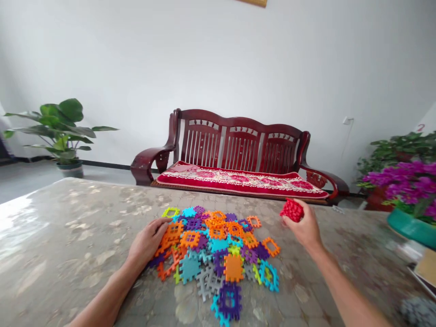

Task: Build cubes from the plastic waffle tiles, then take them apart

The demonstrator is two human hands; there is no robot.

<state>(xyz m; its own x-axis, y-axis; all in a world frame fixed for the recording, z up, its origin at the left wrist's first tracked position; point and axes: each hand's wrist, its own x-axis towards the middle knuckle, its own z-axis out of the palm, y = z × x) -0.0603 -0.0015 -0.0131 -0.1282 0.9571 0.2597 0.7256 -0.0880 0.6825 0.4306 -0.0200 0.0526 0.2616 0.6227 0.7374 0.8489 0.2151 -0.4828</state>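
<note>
A pile of flat, notched plastic tiles (218,247) in orange, purple, teal, grey and lime lies on the marbled table (68,236). My left hand (148,243) rests on the pile's left edge, fingers curled over an orange tile (173,231). My right hand (304,227) is to the right of the pile and grips a red cube (292,210) built of red tiles, held just above the tabletop.
A dark red wooden bench (235,154) with a floral cushion stands behind the table against the white wall. A leafy potted plant (61,131) is at the far left. A teal pot with purple flowers (410,190) sits at the table's right edge.
</note>
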